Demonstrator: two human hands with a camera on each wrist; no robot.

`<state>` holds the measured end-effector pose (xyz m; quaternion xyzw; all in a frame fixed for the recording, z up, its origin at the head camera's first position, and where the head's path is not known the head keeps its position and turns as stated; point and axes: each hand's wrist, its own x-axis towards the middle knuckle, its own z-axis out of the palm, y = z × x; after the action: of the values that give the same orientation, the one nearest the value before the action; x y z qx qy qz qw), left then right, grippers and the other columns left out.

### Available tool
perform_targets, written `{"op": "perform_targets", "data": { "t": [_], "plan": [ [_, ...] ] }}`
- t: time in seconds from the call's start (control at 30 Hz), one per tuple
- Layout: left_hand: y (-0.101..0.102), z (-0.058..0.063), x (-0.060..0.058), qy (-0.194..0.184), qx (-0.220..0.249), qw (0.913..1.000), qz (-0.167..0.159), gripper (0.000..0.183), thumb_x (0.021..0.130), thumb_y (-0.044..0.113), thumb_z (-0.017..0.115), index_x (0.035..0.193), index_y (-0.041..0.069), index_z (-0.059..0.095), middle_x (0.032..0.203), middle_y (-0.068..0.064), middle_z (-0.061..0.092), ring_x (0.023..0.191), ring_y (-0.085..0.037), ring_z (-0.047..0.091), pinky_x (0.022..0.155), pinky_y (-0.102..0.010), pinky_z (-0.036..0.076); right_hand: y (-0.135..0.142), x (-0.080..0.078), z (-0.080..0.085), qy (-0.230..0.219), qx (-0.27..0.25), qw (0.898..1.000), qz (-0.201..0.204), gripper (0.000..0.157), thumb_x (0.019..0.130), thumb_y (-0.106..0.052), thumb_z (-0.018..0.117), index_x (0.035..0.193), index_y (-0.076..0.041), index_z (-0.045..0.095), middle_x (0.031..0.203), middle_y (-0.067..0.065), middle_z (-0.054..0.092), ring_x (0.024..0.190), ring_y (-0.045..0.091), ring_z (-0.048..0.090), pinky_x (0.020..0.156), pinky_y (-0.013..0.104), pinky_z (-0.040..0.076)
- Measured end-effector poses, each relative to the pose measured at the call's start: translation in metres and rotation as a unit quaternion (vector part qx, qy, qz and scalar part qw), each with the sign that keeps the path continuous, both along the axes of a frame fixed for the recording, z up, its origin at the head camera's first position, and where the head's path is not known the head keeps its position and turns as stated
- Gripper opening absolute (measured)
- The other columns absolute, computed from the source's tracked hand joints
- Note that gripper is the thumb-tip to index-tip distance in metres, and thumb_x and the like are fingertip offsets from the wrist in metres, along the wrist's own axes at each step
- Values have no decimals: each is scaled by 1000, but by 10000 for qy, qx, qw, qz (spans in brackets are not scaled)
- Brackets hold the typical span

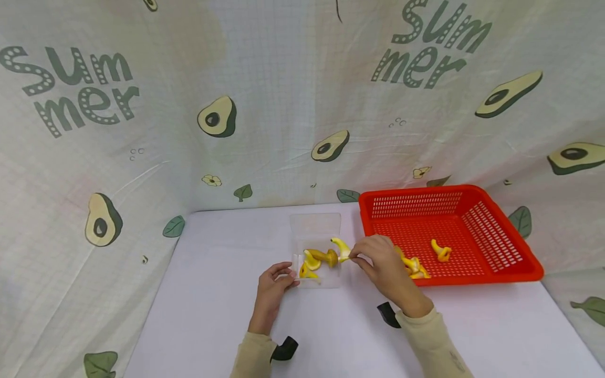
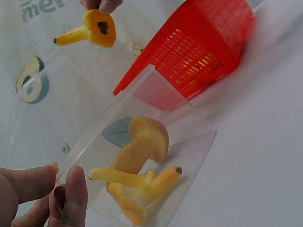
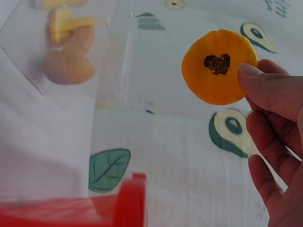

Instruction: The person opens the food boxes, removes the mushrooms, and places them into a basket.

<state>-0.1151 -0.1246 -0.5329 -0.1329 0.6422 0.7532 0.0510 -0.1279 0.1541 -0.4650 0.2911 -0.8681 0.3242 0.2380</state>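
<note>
My right hand pinches a yellow mushroom by the edge of its cap, above the right side of a clear plastic box. In the right wrist view, the flat orange cap faces the camera, with a dark patch at its centre. My left hand grips the box's left wall between thumb and fingers. Inside the box lie a brown mushroom and two yellow mushrooms, close together. The box's lid stands open at the back.
A red perforated basket stands right of the box. It holds a lone yellow mushroom and several more near its front left corner, partly behind my right hand. A printed curtain hangs behind the white table.
</note>
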Motion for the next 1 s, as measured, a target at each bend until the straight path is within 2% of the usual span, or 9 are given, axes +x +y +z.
{"op": "perform_targets", "data": {
  "t": [0.2, 0.43, 0.73, 1.0],
  "plan": [
    [-1, 0, 1, 29, 36, 10000, -7, 41, 95, -10, 70, 133, -17, 58, 101, -9, 60, 80, -13, 66, 76, -27, 66, 19, 6, 5, 32, -35, 9993, -371, 34, 70, 5, 94, 91, -14, 74, 96, -1, 74, 95, 20, 65, 91, 40, 48],
    [-2, -2, 0, -20, 21, 10000, 18, 40, 95, -10, 70, 133, -16, 58, 101, -8, 60, 79, -13, 66, 76, -26, 66, 46, 7, 7, 42, -162, 9973, -714, 36, 68, 11, 92, 91, -10, 73, 95, 3, 74, 92, 23, 61, 82, 39, 43],
    [-1, -1, 0, 12, 54, 10000, 5, 41, 95, -11, 69, 133, -17, 58, 101, -9, 60, 79, -13, 66, 76, -27, 66, 78, 6, 5, -62, -40, 9912, -1322, 34, 71, 16, 88, 92, -7, 73, 94, 9, 74, 92, 31, 61, 86, 53, 44],
    [-1, 0, 1, 3, 34, 10000, 6, 40, 95, -12, 68, 133, -17, 57, 100, -8, 60, 79, -13, 65, 76, -27, 66, 99, 6, 2, -350, 182, 9812, -1888, 27, 77, 11, 87, 95, -4, 74, 94, 15, 74, 92, 37, 59, 84, 55, 42]
  ]
}}
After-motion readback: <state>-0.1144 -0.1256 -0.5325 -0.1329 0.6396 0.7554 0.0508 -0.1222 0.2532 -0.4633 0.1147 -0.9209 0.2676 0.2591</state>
